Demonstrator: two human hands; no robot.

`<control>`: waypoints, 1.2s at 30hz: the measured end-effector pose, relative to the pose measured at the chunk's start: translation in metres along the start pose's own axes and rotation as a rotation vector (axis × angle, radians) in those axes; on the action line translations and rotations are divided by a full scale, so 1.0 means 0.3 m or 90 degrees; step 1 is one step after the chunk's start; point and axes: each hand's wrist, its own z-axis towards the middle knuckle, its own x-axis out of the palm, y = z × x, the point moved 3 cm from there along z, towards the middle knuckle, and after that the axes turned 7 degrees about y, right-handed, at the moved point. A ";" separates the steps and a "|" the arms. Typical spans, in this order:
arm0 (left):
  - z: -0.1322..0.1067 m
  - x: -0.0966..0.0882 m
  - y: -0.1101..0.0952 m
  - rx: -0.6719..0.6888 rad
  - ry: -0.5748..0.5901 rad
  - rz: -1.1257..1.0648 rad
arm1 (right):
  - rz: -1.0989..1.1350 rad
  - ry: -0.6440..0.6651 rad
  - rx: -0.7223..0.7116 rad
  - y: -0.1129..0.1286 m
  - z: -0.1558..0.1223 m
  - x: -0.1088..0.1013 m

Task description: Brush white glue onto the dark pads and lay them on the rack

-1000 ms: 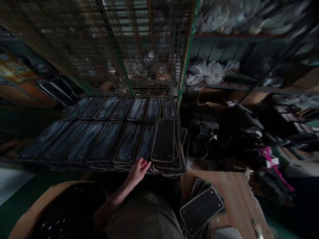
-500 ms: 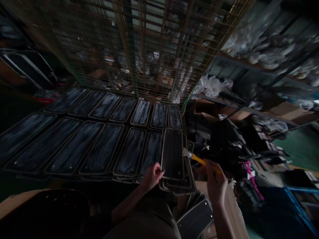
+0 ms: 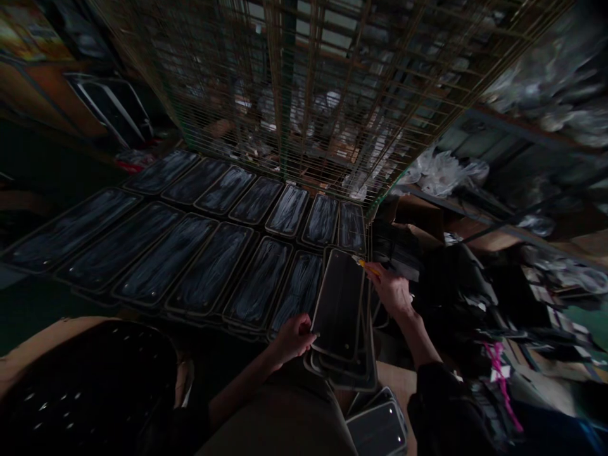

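The panel (image 3: 338, 304) lies topmost on a stack (image 3: 344, 375), right of the near row of streaked panels (image 3: 259, 278). The right hand (image 3: 392, 290) grips the brush (image 3: 372, 267), bristles at the panel's far right corner; contact cannot be confirmed. The left hand (image 3: 292, 337) is curled, fingertips at the near left corner; whether pinching or merely pressing cannot be told. Recommended: steady that corner, draw even strokes lengthwise, keep bristles inside the pale rim. The panel's long axis runs near to far, far end leaning slightly right; the brush points left.
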 end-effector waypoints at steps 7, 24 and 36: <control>0.009 0.003 0.009 0.030 0.000 -0.009 | 0.027 0.112 -0.029 0.098 -0.173 -0.029; 0.001 0.011 0.002 0.036 0.037 -0.054 | 0.478 0.275 0.087 -0.010 -0.005 -0.004; -0.008 0.004 -0.010 0.017 0.010 -0.040 | 0.165 0.209 -0.066 0.140 -0.074 0.016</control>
